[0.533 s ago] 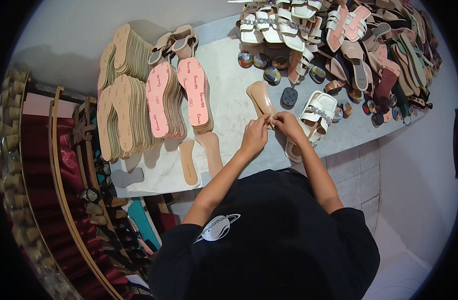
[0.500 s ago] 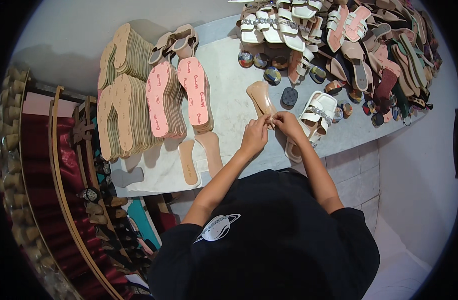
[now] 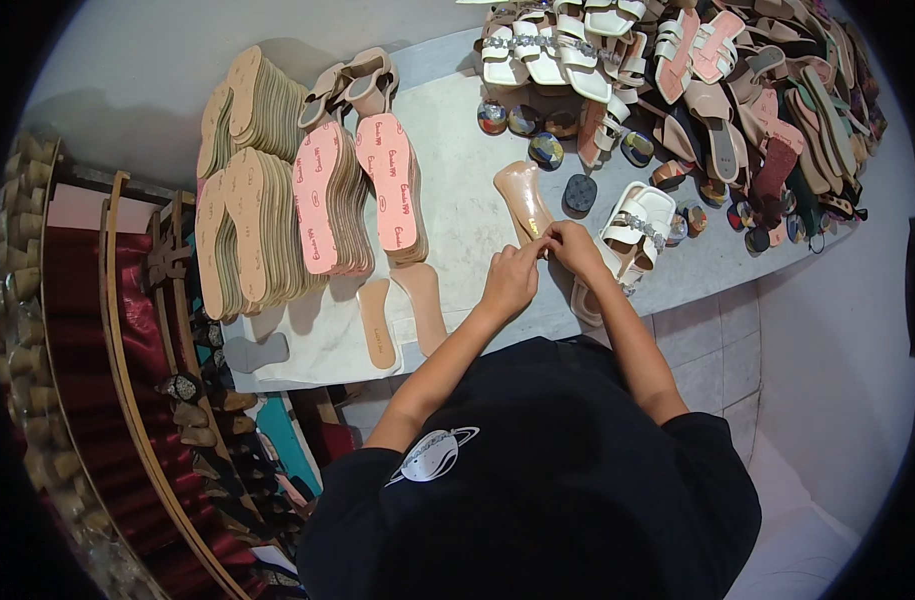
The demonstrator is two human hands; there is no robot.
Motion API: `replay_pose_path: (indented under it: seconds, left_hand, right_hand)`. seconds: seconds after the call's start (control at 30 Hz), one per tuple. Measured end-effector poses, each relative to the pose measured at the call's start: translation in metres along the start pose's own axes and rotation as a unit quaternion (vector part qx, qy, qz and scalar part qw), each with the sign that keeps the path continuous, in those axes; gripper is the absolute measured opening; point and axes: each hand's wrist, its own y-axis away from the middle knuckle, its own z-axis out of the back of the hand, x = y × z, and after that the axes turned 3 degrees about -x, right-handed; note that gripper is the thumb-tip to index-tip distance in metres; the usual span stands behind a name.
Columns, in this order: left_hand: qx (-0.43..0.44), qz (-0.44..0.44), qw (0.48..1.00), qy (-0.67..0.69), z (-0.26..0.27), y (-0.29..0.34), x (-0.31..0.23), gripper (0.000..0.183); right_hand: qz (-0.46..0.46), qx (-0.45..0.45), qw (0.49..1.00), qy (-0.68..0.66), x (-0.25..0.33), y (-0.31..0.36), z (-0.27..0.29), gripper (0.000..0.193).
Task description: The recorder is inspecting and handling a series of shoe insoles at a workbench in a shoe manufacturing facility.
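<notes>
The beige insole (image 3: 523, 197) has shifted, showing gold lettering (image 3: 534, 229); hands (image 3: 512, 278) together, grip unclear.

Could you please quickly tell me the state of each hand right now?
Left hand: fingers bent at the glossy beige shoe piece; grip cannot be told.
Right hand: fingers bent beside the left's; grip cannot be told.

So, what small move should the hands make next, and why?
Perhaps ease the left hand and right hand slightly apart. They meet over the near end of the glossy beige sole-shaped piece and cover it, so whatever they may be pinching is hidden; parting them would likely let that end be checked.
</notes>
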Motion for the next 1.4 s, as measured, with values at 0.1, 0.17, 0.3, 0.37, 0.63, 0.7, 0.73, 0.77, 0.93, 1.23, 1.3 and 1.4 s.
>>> replay_pose_path:
  seconds: [0.1, 0.17, 0.3, 0.37, 0.63, 0.7, 0.73, 0.77, 0.93, 1.23, 1.3, 1.4]
  left_hand:
    - [0.009, -0.003, 1.0, -0.004, 0.001, 0.001, 0.002, 0.043]
    - [0.003, -0.013, 1.0, -0.001, 0.0, 0.001, 0.003, 0.043]
    - [0.0, -0.029, 0.999, -0.02, -0.001, 0.004, 0.005, 0.043]
    - [0.0, -0.022, 1.0, -0.018, -0.002, 0.009, 0.01, 0.042]
    - [-0.06, 0.046, 0.996, 0.038, -0.003, 0.008, 0.009, 0.041]
    - [-0.058, 0.102, 0.981, 0.156, -0.008, 0.004, 0.016, 0.044]
    - [-0.059, 0.103, 0.981, 0.156, -0.009, 0.003, 0.019, 0.044]
    - [-0.044, 0.095, 0.985, 0.138, -0.01, 0.002, 0.022, 0.046]
    - [0.02, 0.165, 0.972, 0.165, -0.007, -0.007, 0.027, 0.045]
    - [0.049, 0.298, 0.926, 0.226, -0.006, -0.046, 0.034, 0.038]
    - [0.078, 0.305, 0.927, 0.206, -0.003, -0.056, 0.036, 0.036]
    - [0.095, 0.273, 0.949, 0.127, -0.004, -0.059, 0.04, 0.032]
  right_hand:
    - [0.004, 0.003, 1.0, 0.011, -0.001, 0.0, 0.001, 0.009]
    - [0.005, -0.008, 1.0, 0.011, -0.002, 0.0, 0.0, 0.009]
    - [0.007, -0.009, 1.0, -0.006, -0.007, -0.003, 0.001, 0.01]
    - [0.007, -0.007, 1.0, 0.003, -0.004, -0.004, 0.003, 0.01]
    - [0.016, 0.004, 0.999, 0.027, -0.004, -0.005, 0.005, 0.013]
    - [0.014, 0.007, 1.0, 0.026, -0.003, -0.005, 0.007, 0.013]
    - [0.014, 0.008, 1.0, 0.027, -0.002, -0.004, 0.008, 0.013]
    - [0.014, 0.011, 1.0, 0.024, 0.0, -0.004, 0.009, 0.013]
    - [0.022, 0.025, 0.999, 0.018, 0.005, 0.0, 0.017, 0.012]
    - [0.055, -0.004, 0.998, 0.01, 0.01, 0.019, 0.017, 0.014]
    - [0.045, 0.007, 0.999, -0.012, 0.009, 0.021, 0.016, 0.016]
    - [0.029, 0.006, 0.997, -0.068, 0.011, 0.022, 0.015, 0.021]
